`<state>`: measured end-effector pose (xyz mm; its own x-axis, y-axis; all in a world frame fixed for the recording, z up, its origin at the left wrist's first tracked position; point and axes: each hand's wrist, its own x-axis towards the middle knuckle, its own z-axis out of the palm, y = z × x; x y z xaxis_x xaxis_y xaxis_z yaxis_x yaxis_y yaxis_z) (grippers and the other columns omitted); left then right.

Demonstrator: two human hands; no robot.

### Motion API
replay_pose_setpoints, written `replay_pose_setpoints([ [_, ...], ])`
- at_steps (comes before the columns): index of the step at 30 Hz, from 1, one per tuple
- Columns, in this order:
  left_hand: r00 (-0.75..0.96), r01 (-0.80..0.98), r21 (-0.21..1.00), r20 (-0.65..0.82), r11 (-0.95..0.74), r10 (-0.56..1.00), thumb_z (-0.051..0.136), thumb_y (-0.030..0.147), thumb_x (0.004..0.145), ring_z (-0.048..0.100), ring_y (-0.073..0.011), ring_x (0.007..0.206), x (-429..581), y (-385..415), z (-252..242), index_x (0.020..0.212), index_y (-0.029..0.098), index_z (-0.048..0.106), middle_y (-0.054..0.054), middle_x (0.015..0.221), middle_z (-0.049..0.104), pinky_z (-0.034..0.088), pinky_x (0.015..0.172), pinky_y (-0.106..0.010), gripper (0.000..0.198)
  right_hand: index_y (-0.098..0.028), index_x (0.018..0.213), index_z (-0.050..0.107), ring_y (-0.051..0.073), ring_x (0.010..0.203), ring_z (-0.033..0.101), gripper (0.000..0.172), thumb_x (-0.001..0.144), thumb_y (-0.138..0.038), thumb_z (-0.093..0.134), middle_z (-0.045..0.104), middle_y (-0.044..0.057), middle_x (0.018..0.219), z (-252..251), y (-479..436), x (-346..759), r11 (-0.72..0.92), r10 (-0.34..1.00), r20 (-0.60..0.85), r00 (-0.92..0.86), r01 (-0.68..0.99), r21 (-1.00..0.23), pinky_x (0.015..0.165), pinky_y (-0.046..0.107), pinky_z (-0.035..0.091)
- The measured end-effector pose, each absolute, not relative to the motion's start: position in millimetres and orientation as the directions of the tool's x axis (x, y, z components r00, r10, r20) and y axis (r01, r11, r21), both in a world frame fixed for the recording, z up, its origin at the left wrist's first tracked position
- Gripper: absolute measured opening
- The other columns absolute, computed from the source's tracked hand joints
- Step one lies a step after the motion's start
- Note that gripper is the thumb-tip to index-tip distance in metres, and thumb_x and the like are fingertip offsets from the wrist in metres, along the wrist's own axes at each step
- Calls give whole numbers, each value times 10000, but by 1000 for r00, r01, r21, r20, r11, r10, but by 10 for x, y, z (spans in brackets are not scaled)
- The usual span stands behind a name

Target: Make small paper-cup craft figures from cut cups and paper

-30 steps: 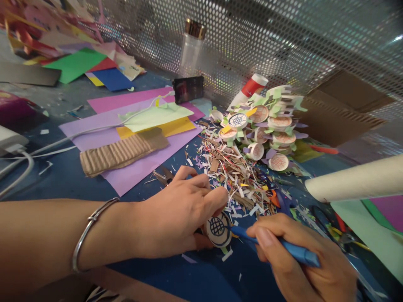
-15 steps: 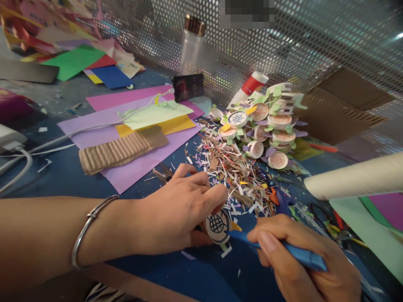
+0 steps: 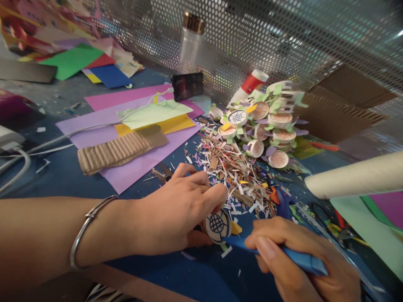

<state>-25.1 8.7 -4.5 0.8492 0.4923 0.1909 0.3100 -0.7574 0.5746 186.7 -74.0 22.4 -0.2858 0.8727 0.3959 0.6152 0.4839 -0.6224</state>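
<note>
My left hand rests on the table with its fingers curled around a small round paper disc. A dark grid inside a ring is drawn on the disc's pale top, and yellow and green paper tabs stick out from its edge. In my right hand is a blue marker pen, held in a writing grip. The pen's tip meets the lower right rim of the disc. Beyond my hands, similar discs with coloured tabs are piled up beside a heap of paper scraps.
Coloured paper sheets lie at left under a corrugated cardboard strip. A phone leans before a clear bottle. Pliers lie beyond my left hand. A white roll and scissors are at right. Perforated metal mesh stands behind.
The pen tip has moved down and slightly left along the disc's rim, my right hand shifting a little with it. My left hand and the disc stay put.
</note>
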Motion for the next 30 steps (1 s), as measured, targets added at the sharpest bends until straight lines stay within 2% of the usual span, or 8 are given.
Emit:
replay_pose_setpoints([
  [12,848,282,577,225,-767,481,746,338,844,558,-218,864,-256,102,-69,904,215,427,8,829,641,286,875,-401,347,-238,844,653,114,485,574,200,923,-124,509,591,-50,599,106,-754,1778,490,866,430,-256,606,-627,591,276,504],
  [18,850,280,567,229,-775,475,778,331,816,551,-220,872,-261,118,-81,919,211,431,4,848,647,275,868,-398,382,-238,843,630,114,547,641,195,902,-90,518,645,-52,647,152,-763,1767,506,860,420,-291,594,-625,591,256,509],
  [21,850,285,568,222,-772,478,784,324,811,557,-221,872,-262,116,-69,912,209,440,11,834,636,277,870,-393,377,-240,843,666,121,512,616,202,910,-107,530,630,-48,618,162,-775,1801,470,873,431,-225,625,-624,591,266,529],
  [23,844,302,570,212,-764,492,805,313,791,561,-223,876,-258,105,-55,907,209,449,15,825,634,284,875,-388,388,-241,817,682,123,475,585,213,929,-137,533,617,-39,604,149,-782,1824,420,892,422,-162,639,-644,540,265,520],
  [27,828,338,559,206,-757,522,835,302,756,560,-215,871,-244,76,-41,901,203,471,17,830,634,300,896,-393,404,-240,828,686,110,459,575,209,956,-173,535,622,-29,623,112,-778,1831,378,911,391,-128,636,-673,402,238,422],
  [30,824,336,562,214,-756,525,846,299,742,550,-202,861,-236,68,-47,905,200,479,23,831,636,302,907,-396,413,-233,862,689,102,444,571,200,963,-180,525,646,-30,646,95,-749,1828,399,905,393,-162,646,-651,392,234,415],
])
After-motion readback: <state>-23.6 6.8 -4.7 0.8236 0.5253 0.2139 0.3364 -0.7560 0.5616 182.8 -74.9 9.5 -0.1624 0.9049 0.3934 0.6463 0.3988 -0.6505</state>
